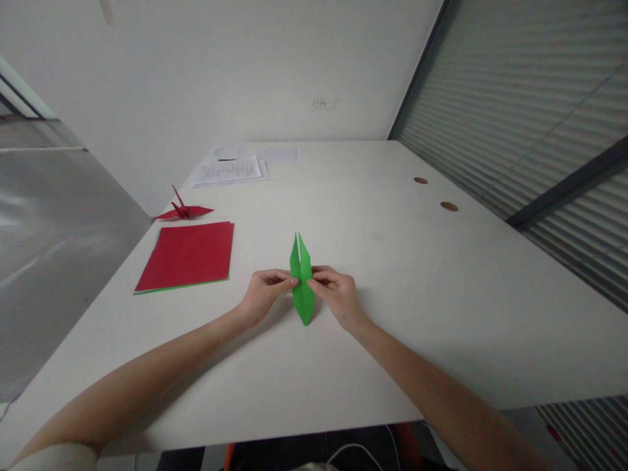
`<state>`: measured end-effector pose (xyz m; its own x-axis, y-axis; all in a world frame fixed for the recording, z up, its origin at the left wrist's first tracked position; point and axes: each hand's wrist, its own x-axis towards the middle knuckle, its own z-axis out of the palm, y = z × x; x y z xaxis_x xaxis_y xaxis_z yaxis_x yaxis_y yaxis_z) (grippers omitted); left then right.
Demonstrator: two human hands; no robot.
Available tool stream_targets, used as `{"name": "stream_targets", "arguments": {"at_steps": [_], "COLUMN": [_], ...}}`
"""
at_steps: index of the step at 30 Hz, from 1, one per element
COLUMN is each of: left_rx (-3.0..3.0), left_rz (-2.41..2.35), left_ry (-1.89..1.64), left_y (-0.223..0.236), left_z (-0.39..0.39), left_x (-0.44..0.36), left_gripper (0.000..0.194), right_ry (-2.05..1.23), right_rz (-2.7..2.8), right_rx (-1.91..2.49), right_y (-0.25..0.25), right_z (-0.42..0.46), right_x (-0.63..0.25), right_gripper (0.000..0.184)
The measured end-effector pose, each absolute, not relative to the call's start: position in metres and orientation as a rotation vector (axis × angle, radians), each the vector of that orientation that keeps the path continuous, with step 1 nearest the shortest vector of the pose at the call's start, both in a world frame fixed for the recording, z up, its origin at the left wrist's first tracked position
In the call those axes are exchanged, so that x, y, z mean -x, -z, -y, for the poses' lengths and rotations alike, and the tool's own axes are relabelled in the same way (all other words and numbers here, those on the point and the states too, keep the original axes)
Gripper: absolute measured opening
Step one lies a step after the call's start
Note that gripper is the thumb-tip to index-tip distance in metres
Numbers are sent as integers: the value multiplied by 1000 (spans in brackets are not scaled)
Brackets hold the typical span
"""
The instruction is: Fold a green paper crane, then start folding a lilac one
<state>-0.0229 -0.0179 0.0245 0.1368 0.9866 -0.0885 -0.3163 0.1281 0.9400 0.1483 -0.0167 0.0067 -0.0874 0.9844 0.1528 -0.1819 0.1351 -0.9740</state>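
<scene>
A folded green paper (301,282), long and narrow with two points at its far end, lies on the white table (441,294). My left hand (262,296) pinches its left edge with closed fingers. My right hand (336,294) pinches its right edge the same way. Both hands meet at the paper's middle.
A stack of red paper sheets (189,256) lies to the left, with a folded red paper crane (183,210) just behind it. White printed sheets (230,170) lie at the far end. Two round holes (449,206) sit in the table at the right, near a blind-covered window.
</scene>
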Motion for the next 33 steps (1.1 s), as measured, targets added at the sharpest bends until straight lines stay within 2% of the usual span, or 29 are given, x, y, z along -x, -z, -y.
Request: {"name": "stream_targets", "arguments": {"at_steps": [8, 13, 18, 33], "left_rx": [-1099, -1038, -1042, -1057], "left_rz": [-1015, -1015, -1033, -981], "left_ry": [-1229, -1249, -1179, -1035], "left_y": [-22, -25, -22, -26], "left_z": [22, 22, 21, 18], "left_x": [23, 23, 24, 25], "left_gripper": [25, 43, 34, 39], "right_ry": [-1340, -1339, -1497, -1516], "right_rz": [1156, 1076, 1144, 1201], "right_rx": [960, 922, 1025, 1035], "right_y": [-8, -11, -9, -8], "right_z": [18, 17, 16, 13], "right_x": [-143, -142, -143, -147], "right_gripper": [29, 43, 32, 39]}}
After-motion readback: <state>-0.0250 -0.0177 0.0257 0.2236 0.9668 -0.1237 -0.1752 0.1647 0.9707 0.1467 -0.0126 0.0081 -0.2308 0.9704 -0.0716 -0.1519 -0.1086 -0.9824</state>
